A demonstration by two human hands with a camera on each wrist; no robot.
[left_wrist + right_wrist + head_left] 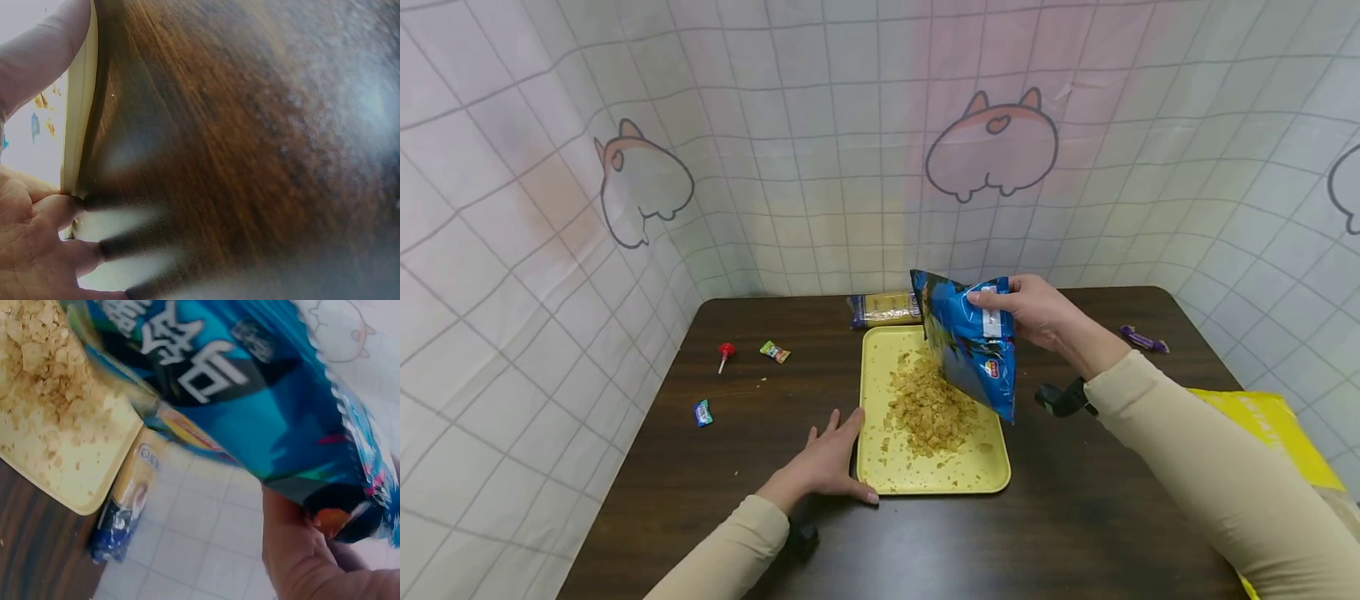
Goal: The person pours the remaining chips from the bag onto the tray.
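Observation:
My right hand pinches the upper end of a blue chip bag, which hangs tilted over a yellow tray. In the right wrist view the bag fills the upper middle, its mouth facing the tray, with the thumb on its far end. A heap of broken potato chips lies on the tray, with crumbs scattered around it. At the tray's left edge rests my left hand, fingers spread and thumb by the near corner. The left wrist view shows its fingers along the tray's rim.
Behind the tray lies a gold and blue cookie pack. On the left are a red lollipop, a green wrapped candy and a blue one. A purple candy and a yellow bag lie on the right.

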